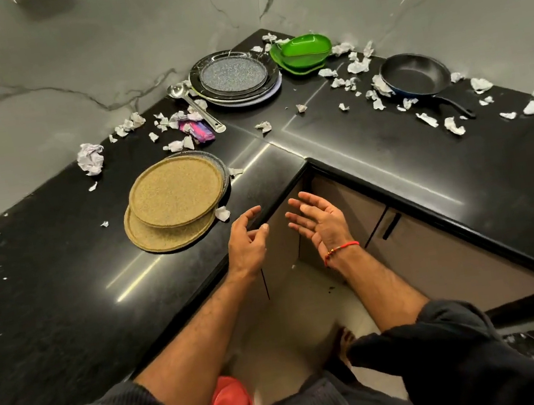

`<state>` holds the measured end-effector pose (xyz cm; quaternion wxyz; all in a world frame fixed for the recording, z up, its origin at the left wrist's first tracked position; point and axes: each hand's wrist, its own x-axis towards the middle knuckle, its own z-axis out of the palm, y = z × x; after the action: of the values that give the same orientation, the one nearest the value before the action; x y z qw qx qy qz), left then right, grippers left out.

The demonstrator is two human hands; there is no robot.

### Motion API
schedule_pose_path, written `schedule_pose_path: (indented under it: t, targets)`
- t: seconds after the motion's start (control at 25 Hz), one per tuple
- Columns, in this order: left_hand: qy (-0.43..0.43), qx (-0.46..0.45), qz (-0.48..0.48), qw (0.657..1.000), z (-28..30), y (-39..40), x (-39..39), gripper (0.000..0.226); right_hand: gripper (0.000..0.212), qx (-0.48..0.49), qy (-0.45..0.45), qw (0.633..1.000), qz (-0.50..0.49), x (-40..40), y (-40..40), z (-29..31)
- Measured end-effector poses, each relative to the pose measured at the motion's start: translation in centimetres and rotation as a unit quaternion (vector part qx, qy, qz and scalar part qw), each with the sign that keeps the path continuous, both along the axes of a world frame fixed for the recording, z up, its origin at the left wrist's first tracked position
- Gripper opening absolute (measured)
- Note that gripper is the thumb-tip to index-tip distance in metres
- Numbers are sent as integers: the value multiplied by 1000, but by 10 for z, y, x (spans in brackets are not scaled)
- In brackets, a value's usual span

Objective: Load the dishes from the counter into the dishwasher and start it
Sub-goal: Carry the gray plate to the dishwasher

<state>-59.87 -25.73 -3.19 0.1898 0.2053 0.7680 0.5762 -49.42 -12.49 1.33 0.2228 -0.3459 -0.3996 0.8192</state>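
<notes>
You're standing in the inner corner of the black counter [372, 152], and both hands are hanging empty: your left hand [247, 240] is loosely curled over the counter's front edge, your right hand [321, 225] is spread palm-up just off that edge. Nearest to you, the tan plates [175, 198] are lying overlapped near the front edge of the left run, so they look like the first pickup. Be sliding your left fingers under the top rim and steadying with your right, lifting the two together rather than dragging them over the edge. Farther back, the dark plate stack [234, 77] is sitting toward the back corner with the ladle [195, 105] lying just beside it, the green bowls [303, 51] are tucked right in the corner, and the frying pan [416, 77] is resting on the right run. Torn paper scraps [356, 67] are littering everything, one touching the tan plates, so watch they aren't riding along. No dishwasher is showing here.
</notes>
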Motion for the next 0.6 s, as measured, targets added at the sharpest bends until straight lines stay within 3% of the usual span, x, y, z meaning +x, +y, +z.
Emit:
schedule_pose_path:
  t: [0.44, 0.6]
  targets:
    - [-52, 2, 86, 995, 29, 137, -49, 33, 24, 29, -15, 996, 89, -68, 162, 14]
    - [-43, -25, 102, 994, 21, 159, -66, 32, 33, 10, -4, 995, 96, -92, 194, 8]
